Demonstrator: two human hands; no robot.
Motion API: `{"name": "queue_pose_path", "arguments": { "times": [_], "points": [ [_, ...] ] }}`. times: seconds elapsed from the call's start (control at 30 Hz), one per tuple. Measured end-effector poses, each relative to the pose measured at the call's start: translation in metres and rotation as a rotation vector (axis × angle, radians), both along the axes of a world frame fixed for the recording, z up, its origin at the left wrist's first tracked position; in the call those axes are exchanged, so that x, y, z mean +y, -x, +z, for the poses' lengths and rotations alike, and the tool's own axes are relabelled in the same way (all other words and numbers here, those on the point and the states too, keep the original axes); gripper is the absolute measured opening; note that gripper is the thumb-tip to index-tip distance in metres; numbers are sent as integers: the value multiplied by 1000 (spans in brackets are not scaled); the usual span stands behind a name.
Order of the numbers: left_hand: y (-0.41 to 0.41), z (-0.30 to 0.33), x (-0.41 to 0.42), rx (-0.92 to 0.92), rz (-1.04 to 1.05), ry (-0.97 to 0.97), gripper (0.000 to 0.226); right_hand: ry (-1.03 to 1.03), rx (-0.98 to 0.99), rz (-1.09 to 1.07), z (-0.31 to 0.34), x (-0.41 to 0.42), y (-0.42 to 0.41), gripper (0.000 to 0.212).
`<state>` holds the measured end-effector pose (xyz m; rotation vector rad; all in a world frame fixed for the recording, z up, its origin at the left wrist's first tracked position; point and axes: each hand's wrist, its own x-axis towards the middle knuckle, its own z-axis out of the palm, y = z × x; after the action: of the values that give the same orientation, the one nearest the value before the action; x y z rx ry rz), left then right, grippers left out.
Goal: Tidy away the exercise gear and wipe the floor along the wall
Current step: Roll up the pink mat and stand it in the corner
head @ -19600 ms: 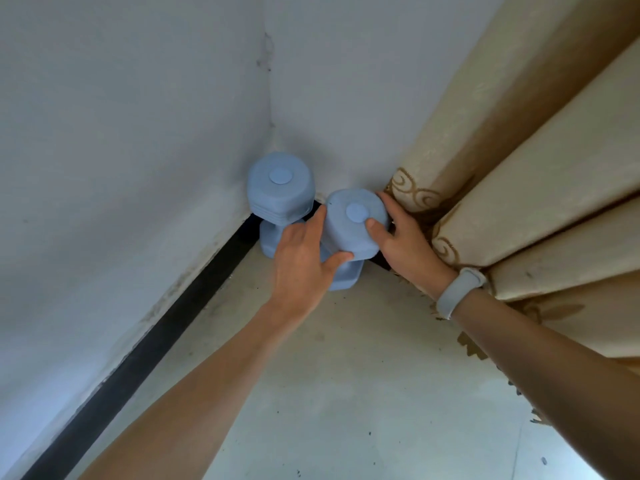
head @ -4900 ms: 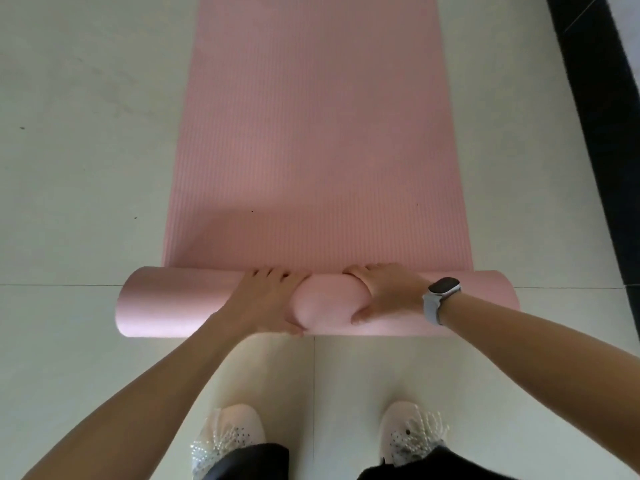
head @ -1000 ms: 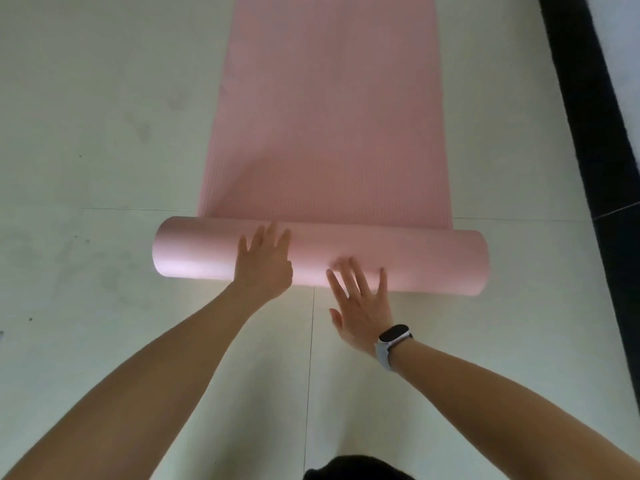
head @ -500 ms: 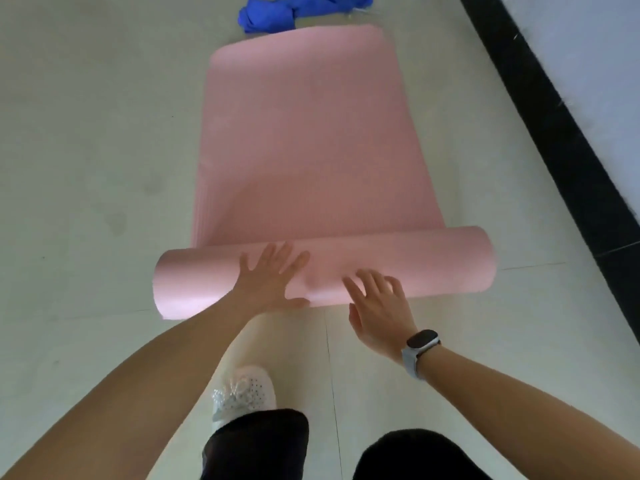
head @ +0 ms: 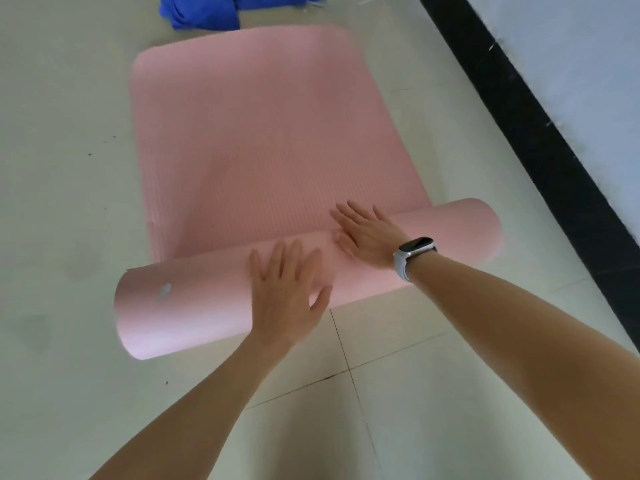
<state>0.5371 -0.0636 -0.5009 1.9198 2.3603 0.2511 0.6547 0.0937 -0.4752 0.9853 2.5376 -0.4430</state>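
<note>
A pink exercise mat [head: 263, 126] lies partly unrolled on the pale tiled floor, its far end rounded. The rolled part [head: 194, 306] runs across the view, slanting up to the right. My left hand [head: 287, 292] presses flat on top of the roll near its middle, fingers spread and straight. My right hand [head: 367, 233], with a watch on the wrist, lies flat over the roll, its fingertips reaching onto the flat mat beyond. A small pale mark shows on the roll's left part.
A crumpled blue cloth [head: 204, 10] lies on the floor just past the mat's far end. A black skirting strip [head: 540, 140] and white wall [head: 588, 64] run along the right side. Small dark specks dot the floor to the left.
The roll has moved further along the mat, leaving less flat mat. Both hands have shifted up onto the top of the roll. The view has moved closer to the blue cloth.
</note>
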Motion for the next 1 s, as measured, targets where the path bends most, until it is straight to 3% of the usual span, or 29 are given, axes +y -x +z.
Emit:
{"name": "queue_pose_path", "arguments": {
  "times": [0.17, 0.3, 0.4, 0.5, 0.63, 0.73, 0.8, 0.9, 1.0],
  "points": [
    [38, 9, 47, -30, -9, 263, 76, -98, 67, -60, 22, -1, 1, 51],
    [75, 26, 109, -210, 151, 493, 72, -87, -103, -43, 44, 0, -43, 55],
    [87, 36, 144, -211, 296, 529, 64, 22, -251, -62, 47, 20, -60, 62],
    [90, 36, 163, -158, 387, 488, 55, 31, -280, -21, 35, 49, -57, 68],
    [82, 31, 178, -115, 470, 104, 27, -11, -160, 4, 14, 97, -25, 86],
    [59, 27, 200, -17, 213, -180, 26, -47, -39, -10, 6, 161, 18, 73],
    [44, 17, 213, 48, -26, -120, 42, -7, 2, -13, 2, 207, 51, 59],
    [56, 0, 245, 114, -89, 82, 77, 37, 93, -35, 2, 256, 93, 51],
    [99, 7, 301, 167, -81, 276, 93, -171, 449, -106, 6, 267, 99, 44]
  ]
}}
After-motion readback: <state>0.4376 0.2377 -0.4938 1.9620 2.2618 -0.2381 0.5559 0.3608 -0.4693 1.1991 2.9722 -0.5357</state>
